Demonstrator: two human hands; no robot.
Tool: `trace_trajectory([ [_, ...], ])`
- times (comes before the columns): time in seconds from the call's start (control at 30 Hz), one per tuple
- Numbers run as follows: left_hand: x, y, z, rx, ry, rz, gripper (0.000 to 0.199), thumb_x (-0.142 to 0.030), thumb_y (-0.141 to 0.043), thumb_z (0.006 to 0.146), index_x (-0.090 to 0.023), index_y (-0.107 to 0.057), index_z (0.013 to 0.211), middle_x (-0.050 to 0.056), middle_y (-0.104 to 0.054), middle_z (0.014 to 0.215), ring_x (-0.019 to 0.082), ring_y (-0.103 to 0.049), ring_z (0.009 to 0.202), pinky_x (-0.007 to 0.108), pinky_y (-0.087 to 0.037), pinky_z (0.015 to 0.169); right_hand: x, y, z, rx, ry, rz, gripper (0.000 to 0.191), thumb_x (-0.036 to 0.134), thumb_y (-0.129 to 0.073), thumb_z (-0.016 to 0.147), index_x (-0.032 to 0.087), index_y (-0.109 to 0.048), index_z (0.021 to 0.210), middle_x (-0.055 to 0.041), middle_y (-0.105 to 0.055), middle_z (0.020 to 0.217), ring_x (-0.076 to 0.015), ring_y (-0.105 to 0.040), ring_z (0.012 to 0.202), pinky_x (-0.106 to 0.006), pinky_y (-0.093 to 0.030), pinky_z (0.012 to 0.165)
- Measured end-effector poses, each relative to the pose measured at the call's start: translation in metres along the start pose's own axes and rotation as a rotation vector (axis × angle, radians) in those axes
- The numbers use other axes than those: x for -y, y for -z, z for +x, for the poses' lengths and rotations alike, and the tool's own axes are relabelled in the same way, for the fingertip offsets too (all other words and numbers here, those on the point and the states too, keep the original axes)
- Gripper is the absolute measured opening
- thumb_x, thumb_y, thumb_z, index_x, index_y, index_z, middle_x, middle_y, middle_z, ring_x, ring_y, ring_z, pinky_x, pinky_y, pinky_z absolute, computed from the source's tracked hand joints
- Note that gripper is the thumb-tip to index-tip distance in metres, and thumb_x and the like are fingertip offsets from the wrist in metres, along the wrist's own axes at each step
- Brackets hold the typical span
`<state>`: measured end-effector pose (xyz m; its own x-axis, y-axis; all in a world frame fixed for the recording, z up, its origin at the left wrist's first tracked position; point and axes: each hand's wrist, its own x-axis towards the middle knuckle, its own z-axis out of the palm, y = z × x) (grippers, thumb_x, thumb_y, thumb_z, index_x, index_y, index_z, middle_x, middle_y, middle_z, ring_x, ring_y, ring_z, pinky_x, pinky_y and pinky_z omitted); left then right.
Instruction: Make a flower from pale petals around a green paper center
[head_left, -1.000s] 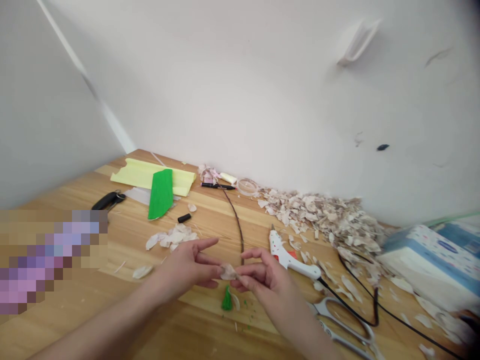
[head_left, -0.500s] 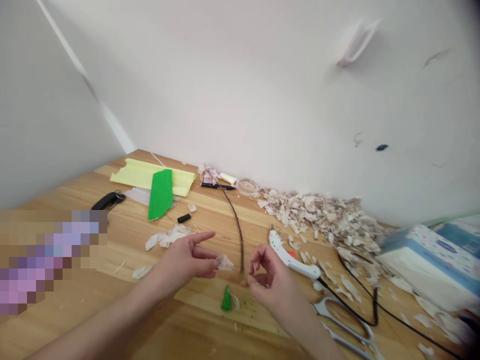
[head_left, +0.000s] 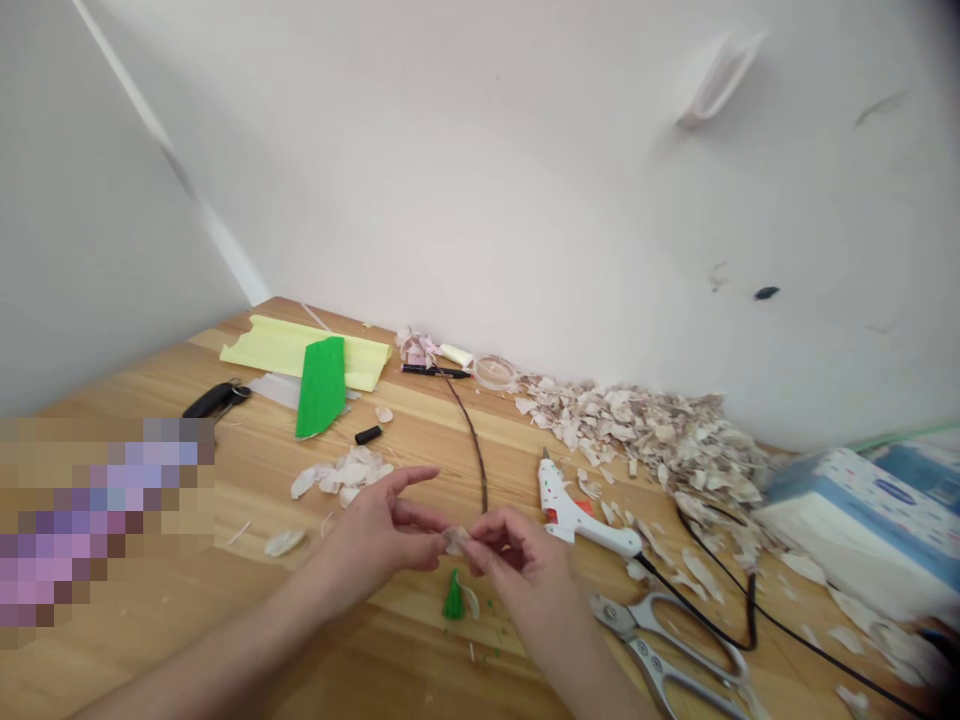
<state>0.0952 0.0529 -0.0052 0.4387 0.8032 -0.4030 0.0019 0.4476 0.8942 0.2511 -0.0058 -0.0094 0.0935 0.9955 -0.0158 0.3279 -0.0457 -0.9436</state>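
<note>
My left hand pinches a small pale, thin petal-like piece between thumb and fingertips. My right hand has its fingertips closed on the other side of this piece. Just below the fingers, a small green paper tassel-like bundle lies on the wooden table, with a curved white petal beside it. Behind my right hand a thin brown twig runs back towards the wall. A white glue gun with a black cable lies to the right, and grey-handled scissors lie nearer me.
A large heap of dried pale petals lines the wall. A tissue pack stands at right. Yellow paper, green paper, keys, a black marker and loose petals lie on the left and back.
My right hand has moved left to meet the left hand, and its fingers now touch the pale piece. More of the scissors shows.
</note>
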Motion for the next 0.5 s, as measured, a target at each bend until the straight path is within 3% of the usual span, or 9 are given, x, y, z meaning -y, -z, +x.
trace_trajectory([
  [0.5,0.0030,0.0005,0.0022,-0.016,0.017,-0.040,0.072,-0.017,-0.077,0.054,-0.014,-0.044,0.119,0.006,-0.073,0.074,0.021,-0.067,0.070,0.033,-0.052,0.066,-0.0079,0.0012,-0.0001,-0.005,0.060,-0.067,0.013,0.018,-0.054,0.076,0.019,-0.066,0.073,-0.0001,-0.065,0.066,-0.0154,-0.060,0.063,-0.025,-0.046,0.059],
])
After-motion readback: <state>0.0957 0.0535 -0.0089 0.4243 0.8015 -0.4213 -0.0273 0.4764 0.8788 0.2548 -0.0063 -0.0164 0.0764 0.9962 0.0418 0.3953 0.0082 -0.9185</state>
